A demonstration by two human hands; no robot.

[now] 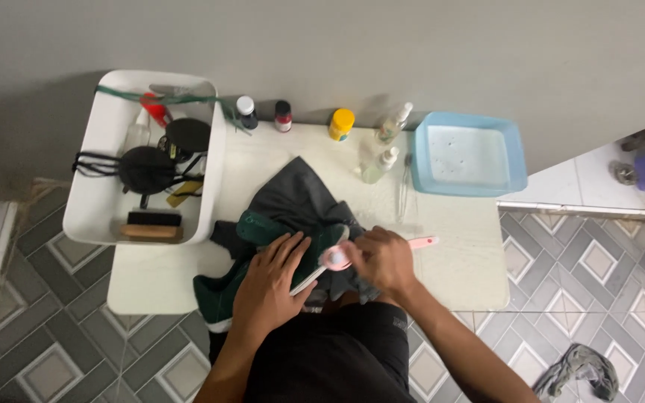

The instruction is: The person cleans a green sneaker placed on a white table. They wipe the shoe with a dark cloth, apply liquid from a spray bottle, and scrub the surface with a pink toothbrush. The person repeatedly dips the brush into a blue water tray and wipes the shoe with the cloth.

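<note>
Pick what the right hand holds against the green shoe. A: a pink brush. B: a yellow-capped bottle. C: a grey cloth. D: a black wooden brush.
A: the right hand grips a pink brush, its head at the green shoe that the left hand steadies.

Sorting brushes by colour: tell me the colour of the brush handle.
Pink brush handle, seen in the head view.

Dim, flat light — soft shadows (edges bowed)

shoe (222, 295) partly under hand, brush head (335, 258) blurred
</note>
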